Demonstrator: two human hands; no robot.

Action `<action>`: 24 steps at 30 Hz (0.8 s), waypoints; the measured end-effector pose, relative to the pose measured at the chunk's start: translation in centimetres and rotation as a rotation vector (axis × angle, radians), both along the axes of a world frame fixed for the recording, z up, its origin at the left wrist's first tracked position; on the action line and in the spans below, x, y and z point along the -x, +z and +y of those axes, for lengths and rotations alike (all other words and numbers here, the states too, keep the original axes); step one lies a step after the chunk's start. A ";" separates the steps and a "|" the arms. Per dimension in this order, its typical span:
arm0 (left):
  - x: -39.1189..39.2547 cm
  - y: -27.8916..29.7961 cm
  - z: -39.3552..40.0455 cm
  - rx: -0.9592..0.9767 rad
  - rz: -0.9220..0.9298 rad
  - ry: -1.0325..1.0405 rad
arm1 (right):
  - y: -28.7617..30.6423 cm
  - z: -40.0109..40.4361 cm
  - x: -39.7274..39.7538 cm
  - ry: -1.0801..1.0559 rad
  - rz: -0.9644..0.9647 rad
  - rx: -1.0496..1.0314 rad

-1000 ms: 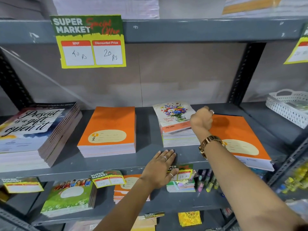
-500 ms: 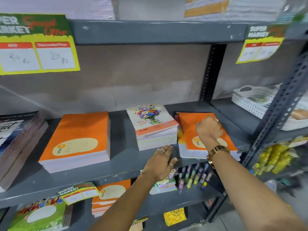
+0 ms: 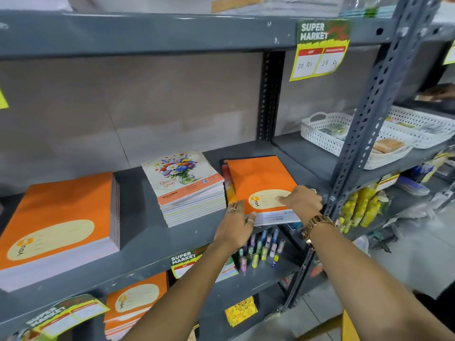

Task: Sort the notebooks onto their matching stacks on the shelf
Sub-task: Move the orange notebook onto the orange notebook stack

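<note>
Orange notebook: left hand touches, right hand grips.

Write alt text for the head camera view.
Both hands are on an orange notebook at the right end of a grey shelf: the right hand grips its near right edge, thumb on the label, and the left hand touches its near left corner. To the left stand a flower-cover stack and an orange stack.

Reaching forward with both arms, touching with a straight-fingered left hand, gripping with a curled right hand.
</note>
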State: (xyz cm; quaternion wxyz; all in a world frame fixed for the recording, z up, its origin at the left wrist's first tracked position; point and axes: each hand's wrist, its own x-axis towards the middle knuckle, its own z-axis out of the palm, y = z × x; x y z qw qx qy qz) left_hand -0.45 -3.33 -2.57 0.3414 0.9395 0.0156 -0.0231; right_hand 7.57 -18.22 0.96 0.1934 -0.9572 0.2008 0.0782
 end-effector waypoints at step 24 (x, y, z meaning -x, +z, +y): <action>0.4 2.3 -0.7 0.395 0.050 0.136 | 3.6 -0.5 0.5 -0.136 -0.500 -0.419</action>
